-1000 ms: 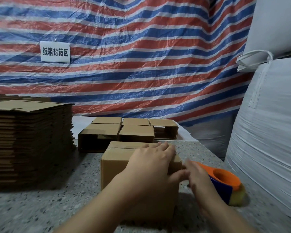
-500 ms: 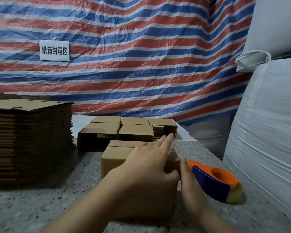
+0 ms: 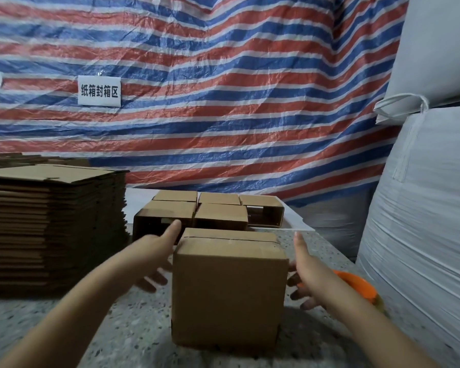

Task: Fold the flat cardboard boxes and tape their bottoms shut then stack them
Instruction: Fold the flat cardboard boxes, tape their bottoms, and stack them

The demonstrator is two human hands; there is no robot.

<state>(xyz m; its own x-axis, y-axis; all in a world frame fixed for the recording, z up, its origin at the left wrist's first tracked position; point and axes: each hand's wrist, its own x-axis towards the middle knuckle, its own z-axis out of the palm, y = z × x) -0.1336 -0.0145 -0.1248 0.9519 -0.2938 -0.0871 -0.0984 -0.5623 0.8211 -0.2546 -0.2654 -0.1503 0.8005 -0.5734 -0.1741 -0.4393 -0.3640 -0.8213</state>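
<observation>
From the head view, a folded cardboard box (image 3: 229,293) stands on the speckled surface (image 3: 64,328), its taped flaps up. The left hand (image 3: 154,251) and right hand (image 3: 307,274) flank it, fingers spread wide, holding nothing; whether they touch its sides cannot be told. An orange tape dispenser (image 3: 361,286) lies behind the right hand. Flat cardboard boxes (image 3: 51,224) are stacked left; finished boxes (image 3: 210,211) sit beyond.
</observation>
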